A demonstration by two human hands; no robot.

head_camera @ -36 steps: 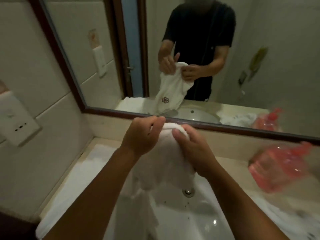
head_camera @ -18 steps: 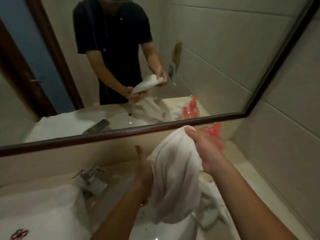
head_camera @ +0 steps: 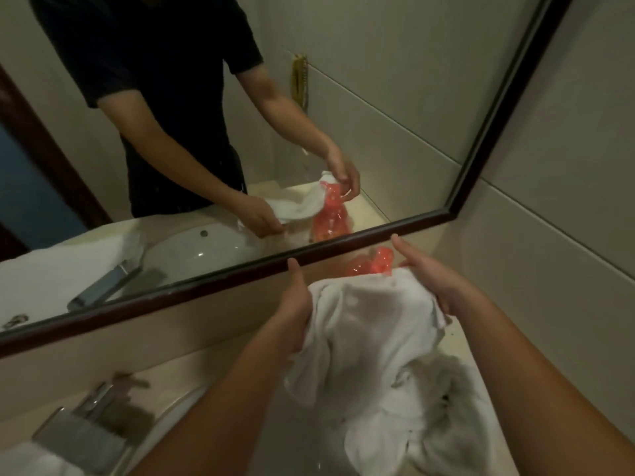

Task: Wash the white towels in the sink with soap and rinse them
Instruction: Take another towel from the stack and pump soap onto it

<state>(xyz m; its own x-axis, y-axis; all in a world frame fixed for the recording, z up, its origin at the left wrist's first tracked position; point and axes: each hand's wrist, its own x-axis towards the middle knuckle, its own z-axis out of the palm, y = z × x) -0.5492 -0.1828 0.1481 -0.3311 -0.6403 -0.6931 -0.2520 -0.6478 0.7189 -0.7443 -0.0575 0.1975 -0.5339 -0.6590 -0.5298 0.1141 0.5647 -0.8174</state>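
Both hands hold one white towel (head_camera: 371, 324) up in front of the mirror (head_camera: 481, 139), above the right side of the counter (head_camera: 192, 365). The left hand (head_camera: 295, 307) grips the towel's left edge, fingers curled into the cloth and thumb pointing up toward the mirror frame. The right hand (head_camera: 429, 276) clutches the towel's upper right corner, fingers wrapped around a bunched fold. The cloth sags between the two hands and hangs down toward a second, rumpled towel (head_camera: 443, 407) lying on the counter beneath it, just right of the sink (head_camera: 178, 407). A pink soap bottle (head_camera: 376, 264) stands against the wall behind the held towel, its lower part hidden by the cloth. The metal faucet (head_camera: 82, 431) sits at lower left, and another white towel (head_camera: 24, 458) lies at the bottom left corner. The mirror reflects the person, the basin and the bottle
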